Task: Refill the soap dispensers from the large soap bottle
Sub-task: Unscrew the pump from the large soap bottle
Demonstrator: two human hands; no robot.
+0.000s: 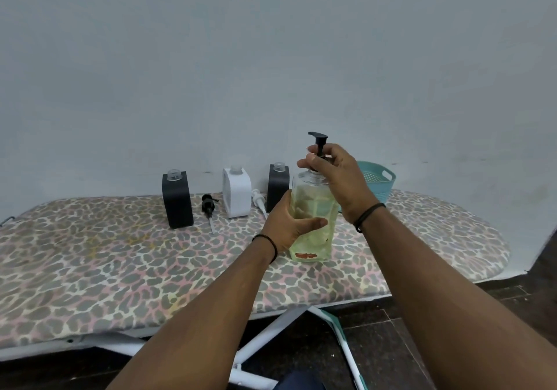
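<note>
The large soap bottle, clear with yellowish soap, stands upright on the leopard-print ironing board. My left hand wraps its body. My right hand grips the collar of its black pump at the neck. Behind stand three dispensers without pumps: a black one at left, a white one in the middle, and another black one partly hidden by the big bottle. A black pump and a white pump lie on the board between them.
A teal plastic basket sits at the back right of the board, behind my right wrist. A plain wall rises right behind the board. White board legs and dark floor show below the front edge.
</note>
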